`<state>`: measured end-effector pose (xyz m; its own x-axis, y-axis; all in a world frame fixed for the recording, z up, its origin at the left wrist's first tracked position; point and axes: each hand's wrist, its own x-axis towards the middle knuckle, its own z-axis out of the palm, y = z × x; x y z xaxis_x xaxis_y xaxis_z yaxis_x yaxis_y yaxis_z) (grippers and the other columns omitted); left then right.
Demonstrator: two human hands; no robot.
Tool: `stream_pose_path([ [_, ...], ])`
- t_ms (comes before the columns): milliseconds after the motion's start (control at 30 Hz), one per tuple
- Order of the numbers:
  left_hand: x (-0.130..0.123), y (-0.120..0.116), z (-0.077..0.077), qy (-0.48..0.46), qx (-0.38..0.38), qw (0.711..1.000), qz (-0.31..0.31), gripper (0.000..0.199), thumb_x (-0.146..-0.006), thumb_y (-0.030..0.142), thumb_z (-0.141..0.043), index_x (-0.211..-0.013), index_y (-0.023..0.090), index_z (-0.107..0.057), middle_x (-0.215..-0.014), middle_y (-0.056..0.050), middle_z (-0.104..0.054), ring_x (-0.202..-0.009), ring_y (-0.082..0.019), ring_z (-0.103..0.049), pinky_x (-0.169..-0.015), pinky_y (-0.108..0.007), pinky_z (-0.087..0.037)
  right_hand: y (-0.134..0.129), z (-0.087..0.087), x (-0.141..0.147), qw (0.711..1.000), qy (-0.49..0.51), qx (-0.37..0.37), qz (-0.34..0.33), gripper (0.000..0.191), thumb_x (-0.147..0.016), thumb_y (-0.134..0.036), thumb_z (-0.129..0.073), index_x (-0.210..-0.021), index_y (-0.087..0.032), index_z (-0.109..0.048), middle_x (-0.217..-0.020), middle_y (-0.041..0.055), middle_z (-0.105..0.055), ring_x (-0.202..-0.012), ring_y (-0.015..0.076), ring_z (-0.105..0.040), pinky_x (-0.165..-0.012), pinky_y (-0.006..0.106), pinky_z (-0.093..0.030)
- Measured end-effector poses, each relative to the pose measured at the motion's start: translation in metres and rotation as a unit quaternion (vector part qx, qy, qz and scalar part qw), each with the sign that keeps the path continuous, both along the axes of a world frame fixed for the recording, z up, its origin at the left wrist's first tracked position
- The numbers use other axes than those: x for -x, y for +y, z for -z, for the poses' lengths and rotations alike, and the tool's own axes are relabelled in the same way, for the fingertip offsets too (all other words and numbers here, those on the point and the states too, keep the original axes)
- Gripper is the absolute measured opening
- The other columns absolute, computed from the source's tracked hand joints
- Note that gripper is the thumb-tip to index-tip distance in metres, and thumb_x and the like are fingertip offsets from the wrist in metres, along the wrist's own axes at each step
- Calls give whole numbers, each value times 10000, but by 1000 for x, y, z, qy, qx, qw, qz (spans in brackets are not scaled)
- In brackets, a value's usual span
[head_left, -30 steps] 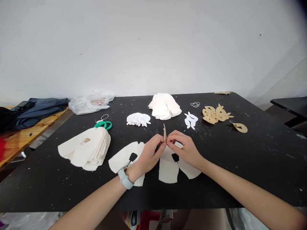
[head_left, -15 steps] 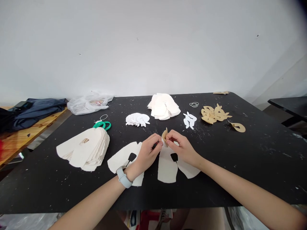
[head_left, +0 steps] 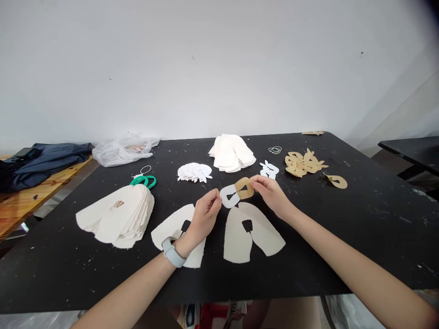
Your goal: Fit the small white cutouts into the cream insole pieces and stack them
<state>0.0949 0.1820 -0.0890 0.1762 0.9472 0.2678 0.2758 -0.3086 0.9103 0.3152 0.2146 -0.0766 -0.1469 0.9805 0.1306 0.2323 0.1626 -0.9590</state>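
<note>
My left hand [head_left: 206, 214], with a pale watch on its wrist, pinches a white U-shaped cutout [head_left: 229, 196] by its left edge. In my right hand [head_left: 272, 194] is the right edge of a tan U-shaped cutout [head_left: 244, 188] with a notched opening. The two cutouts meet in the middle, above the table; whether they are joined or overlapping I cannot tell. Below them lies a cream felt-like piece [head_left: 236, 249] with a dark opening. A second cream piece [head_left: 195, 258] lies partly hidden under my left hand and forearm.
On the black table [head_left: 291, 278] are a thick cream stack [head_left: 116, 214], green rings [head_left: 151, 182], white cutouts [head_left: 194, 171], another cream stack [head_left: 231, 153], more white cutouts [head_left: 270, 170], thin loops [head_left: 275, 150], and a tan pile [head_left: 303, 163]. A plastic bag [head_left: 120, 153] sits back left.
My hands have moved apart. The white and tan cutouts, earlier held upright and close together between my fingers, are now spread out side by side. The view has shifted slightly.
</note>
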Motion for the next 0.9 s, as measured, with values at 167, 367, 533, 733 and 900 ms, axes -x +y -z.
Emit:
stream_pose_path([
  [167, 4, 1, 1, -27, 2, 1000, -15, 277, -933, 157, -397, -671, 205, -318, -648, 46, -286, -617, -123, -258, -574, -282, -223, 25, 0, -32, 992, -37, -30, 116, 212, -831, -362, -529, -749, -185, -614, -679, -8, -520, -637, 133, -458, -602, 264, -374],
  [367, 5, 1, -3, -33, -3, 999, -1, 265, -981, 243, -428, -724, 201, -480, -690, 34, -446, -650, -126, -378, -613, -273, -290, 55, -5, -111, 941, -96, -101, 307, 152, -770, -333, -563, -812, -193, -606, -749, 19, -584, -645, 156, -498, -624, 282, -390],
  [533, 3, -5, -5, 23, -18, 999, 16, 257, -999, 286, -432, -776, 207, -533, -732, 25, -528, -630, -125, -409, -598, -274, -309, 56, -1, -159, 867, -268, -104, 407, 174, -733, -241, -575, -882, -209, -659, -830, 49, -693, -747, 222, -576, -819, 398, -388],
  [733, 4, -6, -6, 87, -106, 989, 57, 209, -992, 209, -440, -804, 214, -531, -784, 10, -554, -736, -145, -490, -648, -270, -364, 51, -8, -144, 862, -239, -188, 405, 251, -752, -184, -509, -955, -211, -655, -909, 47, -713, -678, 179, -573, -776, 373, -425],
  [900, 5, -7, -6, 65, -173, 979, 89, 133, -980, 168, -494, -898, 230, -577, -841, -1, -589, -789, -147, -526, -706, -273, -415, 36, -16, -78, 976, -48, -137, 164, 105, -772, -237, -553, -808, -200, -645, -836, 32, -660, -695, 160, -571, -676, 304, -454],
])
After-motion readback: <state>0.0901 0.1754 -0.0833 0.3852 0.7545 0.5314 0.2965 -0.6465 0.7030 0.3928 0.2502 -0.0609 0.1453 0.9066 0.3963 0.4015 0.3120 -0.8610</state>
